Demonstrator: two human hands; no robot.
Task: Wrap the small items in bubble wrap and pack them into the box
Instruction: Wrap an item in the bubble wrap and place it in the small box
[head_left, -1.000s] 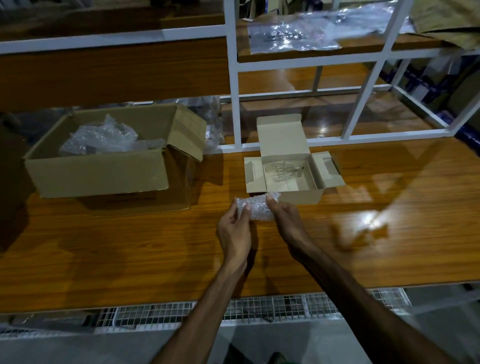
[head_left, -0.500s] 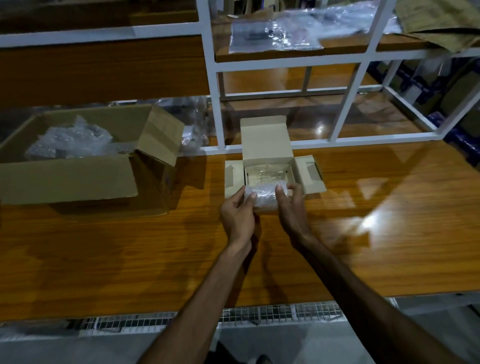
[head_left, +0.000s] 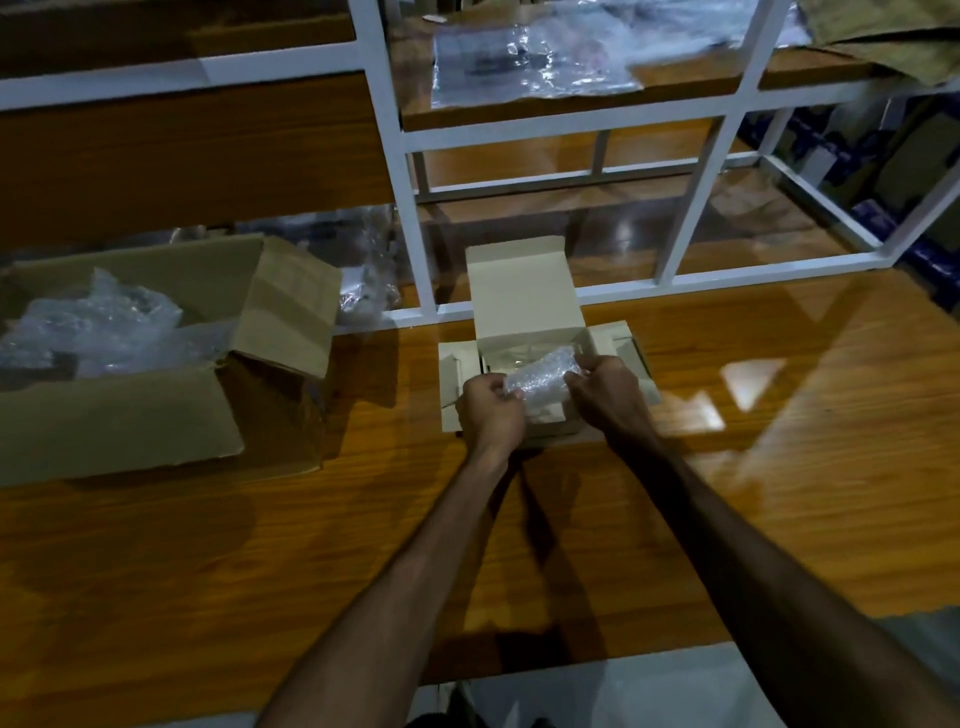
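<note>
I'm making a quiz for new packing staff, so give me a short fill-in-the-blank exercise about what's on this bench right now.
1. The left hand and the right hand together hold a bundle wrapped in ____ wrap.
2. The bundle is held over the small box, whose lid flap stands ____.
3. The large cardboard box sits to the ____ of the small box.
4. Both boxes rest on a glossy ____ tabletop.

Missing words: bubble; open; left; wooden
</note>
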